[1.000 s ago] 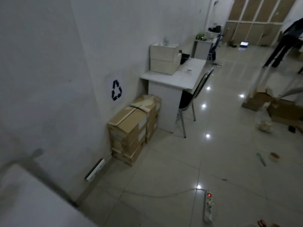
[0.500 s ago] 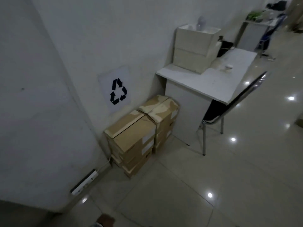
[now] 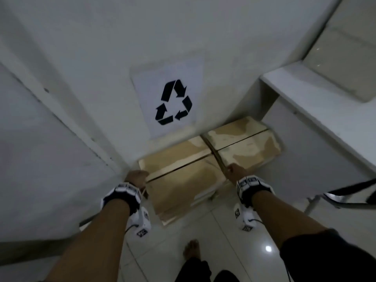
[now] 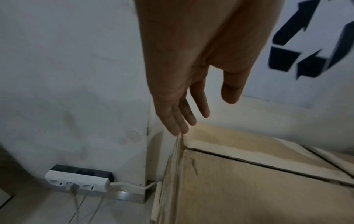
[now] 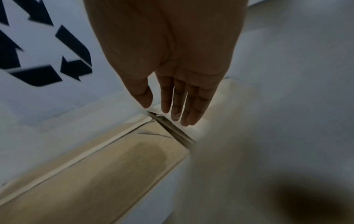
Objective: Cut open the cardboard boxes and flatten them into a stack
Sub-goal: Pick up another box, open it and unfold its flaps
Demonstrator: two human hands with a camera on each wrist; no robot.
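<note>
Two stacks of brown cardboard boxes stand side by side against the wall, the near box point(image 3: 183, 178) in front of me and the far box point(image 3: 246, 145) to its right. My left hand point(image 3: 136, 177) reaches down at the near box's left top edge. In the left wrist view the left hand point(image 4: 199, 112) has straight fingers, their tips at the edge of the near box point(image 4: 249, 189). My right hand point(image 3: 234, 171) is at the near box's right edge, over the gap between the boxes. The right hand point(image 5: 168, 110) also shows straight fingers just above the near box point(image 5: 95, 174). Neither hand holds anything.
A recycling sign point(image 3: 173, 102) hangs on the wall above the boxes. A white desk point(image 3: 317, 102) stands to the right, a chair point(image 3: 345, 194) in front of it. A white power strip point(image 4: 78, 180) with cables lies on the floor left of the boxes. My bare foot point(image 3: 192, 251) is on the tiles.
My view has closed in on the boxes and tipped down. Both hands have come into view and reached to the near box's two sides.
</note>
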